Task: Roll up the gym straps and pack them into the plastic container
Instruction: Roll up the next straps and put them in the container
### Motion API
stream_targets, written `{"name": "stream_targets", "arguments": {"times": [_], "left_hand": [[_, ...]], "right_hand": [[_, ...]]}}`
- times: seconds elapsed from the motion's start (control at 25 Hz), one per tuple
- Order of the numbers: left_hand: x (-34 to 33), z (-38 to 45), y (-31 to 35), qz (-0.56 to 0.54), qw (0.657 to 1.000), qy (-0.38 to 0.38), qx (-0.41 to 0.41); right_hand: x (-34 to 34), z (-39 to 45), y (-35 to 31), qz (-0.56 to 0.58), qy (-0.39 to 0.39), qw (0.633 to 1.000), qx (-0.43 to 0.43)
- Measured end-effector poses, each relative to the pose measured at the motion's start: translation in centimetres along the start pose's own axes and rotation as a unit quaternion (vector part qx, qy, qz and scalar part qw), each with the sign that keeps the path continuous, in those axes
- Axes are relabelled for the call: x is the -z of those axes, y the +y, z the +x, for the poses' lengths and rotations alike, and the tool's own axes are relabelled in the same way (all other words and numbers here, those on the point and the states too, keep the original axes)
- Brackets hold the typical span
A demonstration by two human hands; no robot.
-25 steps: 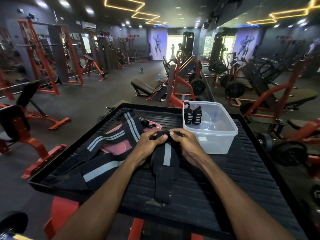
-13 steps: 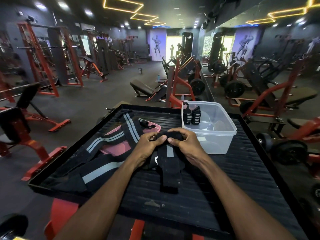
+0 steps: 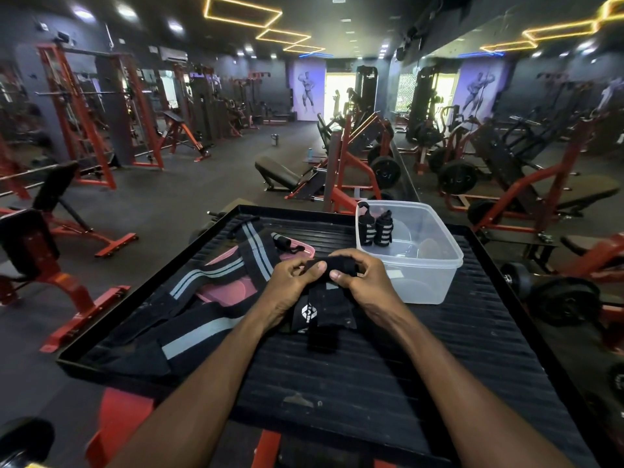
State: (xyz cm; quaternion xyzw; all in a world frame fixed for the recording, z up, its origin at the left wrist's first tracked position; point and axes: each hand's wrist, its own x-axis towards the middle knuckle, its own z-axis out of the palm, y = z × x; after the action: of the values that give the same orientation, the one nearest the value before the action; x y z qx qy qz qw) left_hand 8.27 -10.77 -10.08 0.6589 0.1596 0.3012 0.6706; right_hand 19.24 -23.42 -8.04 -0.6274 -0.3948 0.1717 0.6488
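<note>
Item one: black wrist strap [image 3: 326,304], centre of frame, partly rolled, its free tail with a white logo hanging down onto the table [image 3: 388,383], a black ribbed surface with a raised rim. Left hand [image 3: 292,287] grips the left end of the roll, thumb laid on top, fingers curled round it; right hand [image 3: 366,280] grips the right end the same way, thumb tip just beside the left thumb. Item two: clear plastic container [image 3: 423,282], right of centre, standing on the table just beyond the right hand, lid off. Inside, at its far left corner, two rolled black straps [image 3: 374,228] with grey stripes stand upright side by side. Item three: long black wraps [image 3: 189,319] with grey stripes, left of centre, lying unrolled and overlapping on the table, draped over a pink lid [image 3: 233,288]. Item four: small rolled black strap [image 3: 282,240] resting at the pink lid's far edge. Surroundings: red-framed gym machines [image 3: 354,163] and benches across the upper half of the frame.
</note>
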Motion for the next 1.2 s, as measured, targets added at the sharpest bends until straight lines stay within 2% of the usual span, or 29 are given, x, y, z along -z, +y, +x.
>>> {"name": "stream_targets", "arguments": {"times": [0.16, 0.32, 0.4, 0.48, 0.56, 0.64, 0.76, 0.88, 0.96, 1.08, 1.2], "left_hand": [[0.1, 0.1, -0.1, 0.02, 0.999, 0.022, -0.025], [0.1, 0.0, 0.4, 0.05, 0.998, -0.003, -0.05], [-0.1, 0.1, 0.2, 0.023, 0.999, -0.004, -0.041], [-0.4, -0.1, 0.2, -0.06, 0.998, -0.016, 0.014], [-0.5, 0.0, -0.1, -0.083, 0.995, -0.026, 0.045], [-0.5, 0.1, -0.3, -0.064, 0.998, -0.012, 0.018], [-0.4, -0.1, 0.3, -0.066, 0.998, 0.013, -0.005], [-0.2, 0.0, 0.3, -0.032, 0.999, 0.005, -0.011], [-0.1, 0.0, 0.3, -0.069, 0.998, -0.009, 0.003], [-0.5, -0.3, 1.0, -0.159, 0.986, -0.029, 0.045], [-0.9, -0.3, 1.2, -0.153, 0.987, -0.023, 0.046]], "right_hand": [[0.0, 0.3, 0.1, 0.066, -0.001, 0.997, -0.039], [0.0, 0.6, 0.6, 0.033, 0.004, 0.998, -0.044], [0.3, 0.7, 0.5, 0.028, 0.009, 0.999, -0.042], [0.5, 0.6, 0.3, 0.03, 0.017, 0.999, -0.03], [0.5, 0.3, -0.1, 0.031, 0.011, 0.999, -0.012], [0.5, 0.1, -0.5, 0.049, -0.006, 0.999, -0.007], [0.3, 0.3, -0.5, 0.12, -0.022, 0.991, -0.047], [0.1, 0.4, -0.4, 0.082, -0.005, 0.996, -0.047], [0.0, 0.3, -0.5, 0.043, 0.012, 0.999, -0.021], [-0.2, 0.2, -0.8, 0.047, 0.031, 0.998, 0.0], [-0.3, -0.1, -0.8, 0.063, 0.032, 0.997, 0.011]]}}
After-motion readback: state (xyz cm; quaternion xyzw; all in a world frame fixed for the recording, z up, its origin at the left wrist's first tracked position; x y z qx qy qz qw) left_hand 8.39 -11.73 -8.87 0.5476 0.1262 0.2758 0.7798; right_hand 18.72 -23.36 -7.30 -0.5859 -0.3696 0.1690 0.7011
